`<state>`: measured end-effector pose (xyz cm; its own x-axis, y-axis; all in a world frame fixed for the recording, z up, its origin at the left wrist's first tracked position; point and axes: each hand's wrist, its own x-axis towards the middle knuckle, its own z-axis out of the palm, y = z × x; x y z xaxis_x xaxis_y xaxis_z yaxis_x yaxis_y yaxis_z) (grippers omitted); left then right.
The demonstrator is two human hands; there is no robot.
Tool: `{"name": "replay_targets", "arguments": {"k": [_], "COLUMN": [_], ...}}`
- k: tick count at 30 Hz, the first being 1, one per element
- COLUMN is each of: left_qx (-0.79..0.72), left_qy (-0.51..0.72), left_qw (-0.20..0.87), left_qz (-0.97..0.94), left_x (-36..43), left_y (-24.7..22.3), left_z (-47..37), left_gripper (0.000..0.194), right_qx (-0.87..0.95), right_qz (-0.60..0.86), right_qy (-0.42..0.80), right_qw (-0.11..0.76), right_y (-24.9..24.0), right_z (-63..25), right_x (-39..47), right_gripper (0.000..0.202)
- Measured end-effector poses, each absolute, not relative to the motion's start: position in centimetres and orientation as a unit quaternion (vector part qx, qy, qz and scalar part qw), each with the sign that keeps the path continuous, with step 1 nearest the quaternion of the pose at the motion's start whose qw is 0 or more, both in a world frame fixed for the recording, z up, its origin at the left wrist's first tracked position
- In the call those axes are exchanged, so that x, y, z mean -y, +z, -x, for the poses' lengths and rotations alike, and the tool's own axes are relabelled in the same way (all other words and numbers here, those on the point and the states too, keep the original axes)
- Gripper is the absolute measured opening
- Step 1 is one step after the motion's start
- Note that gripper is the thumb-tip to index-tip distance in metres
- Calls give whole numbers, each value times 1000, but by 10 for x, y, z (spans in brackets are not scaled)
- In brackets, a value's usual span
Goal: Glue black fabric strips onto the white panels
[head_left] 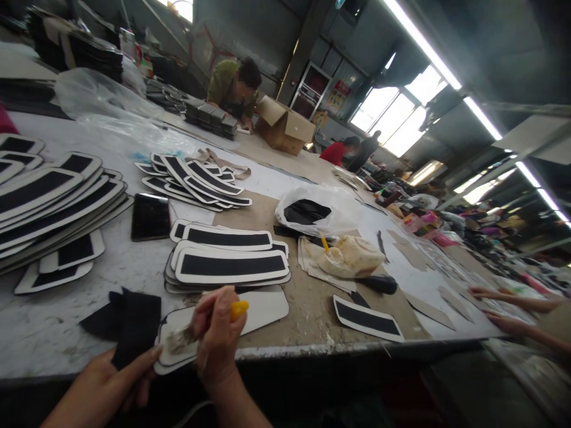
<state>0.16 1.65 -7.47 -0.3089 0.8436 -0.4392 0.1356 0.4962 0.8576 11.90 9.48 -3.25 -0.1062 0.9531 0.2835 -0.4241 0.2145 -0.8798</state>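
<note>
My right hand [220, 333] is closed around a brush, whose yellow handle [239, 309] sticks out past the fingers. Its bristles [178, 340] press on the near end of a pale, round-cornered panel [263, 309] lying at the table's front edge. My left hand [113, 380] pinches a piece of black fabric [138, 321], and its thumb tip touches the panel's left edge. Just behind the panel is a stack of white-bordered panels with black strips [232, 266]. Another such panel [368, 319] lies alone to the right.
Large piles of panels [44, 196] fill the left side, beside a phone [150, 217]. A glue-crusted container [352, 255] and a plastic bag of black pieces [307, 211] stand right of centre. Co-workers' hands [495, 306] rest on the far right; another person [234, 86] bends near a cardboard box [285, 125].
</note>
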Motion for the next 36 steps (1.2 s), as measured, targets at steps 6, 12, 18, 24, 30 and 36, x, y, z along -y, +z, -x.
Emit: {"name": "replay_targets", "arguments": {"k": [6,12,18,24,30,36], "left_qx": [-686,-685,-705,-718,-715,-705], "left_qy": [432,422,404,391,427,515], "left_qw": [504,510,499,493,481,409], "left_qz": [-298,-303,-299,-298,-274,-264], "left_x": [-18,-14,-11,-13,-16,1], "left_y": [-60,-66,-74,-70,-66,-38], "left_z": [-6,-6,-4,-6,-9,-2], "left_gripper": [48,48,50,54,53,53], "right_qx": [458,400,549,649,693,719], "right_qz": [317,304,398,439,426,480], "right_qy": [473,582,360,191,101,282], "right_qw": [683,639,642,591,573,416], "right_y": [-21,-29,-47,-42,-15,19], "right_z": [-140,-112,-184,-241,-250,-207], "right_x": [-119,-104,-138,-160,-155,-117], "right_gripper": [42,46,43,44,40,43]}}
